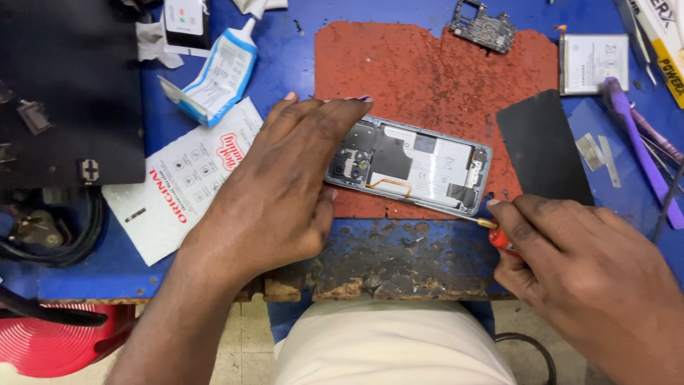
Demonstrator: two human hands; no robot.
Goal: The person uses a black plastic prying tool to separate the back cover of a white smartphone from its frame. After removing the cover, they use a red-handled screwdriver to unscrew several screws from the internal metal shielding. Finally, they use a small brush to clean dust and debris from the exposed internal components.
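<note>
Now left hand (285, 192) steadying opened phone (410, 165), right hand (570, 264) gripping screwdriver (499, 235)

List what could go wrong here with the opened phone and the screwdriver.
1. The screwdriver in the right hand meets the opened phone at its lower corner; a slip could gouge the battery or the orange cable inside.
2. The left hand steadies only one end of the phone, so it may pivot on the red mat.
3. The phone lies near the worn table edge; a loosened screw could roll off to the floor.
</note>
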